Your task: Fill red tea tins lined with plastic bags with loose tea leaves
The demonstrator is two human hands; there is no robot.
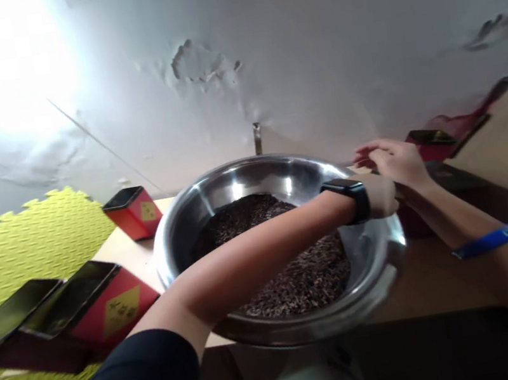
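Steel bowl: head view; wide, round, polished bowl (pixel 163 262) on the pale desk (pixel 122 252), between the tins.
Dark flakes (pixel 292 283): coarse, dry-looking heap inside the bowl.
Tins: angular, red-sided; a small tin (pixel 140 217) and a yellow-labelled tin (pixel 111 309) left of the bowl.
Mat (pixel 43 230): yellow, ribbed foam.
Left hand (pixel 382 194): blurred at the bowl's right rim; cannot tell its grip.
Right hand (pixel 402 165): beside the left, fingers (pixel 366 150) loosely bent, slightly apart; cannot tell whether they hold anything.
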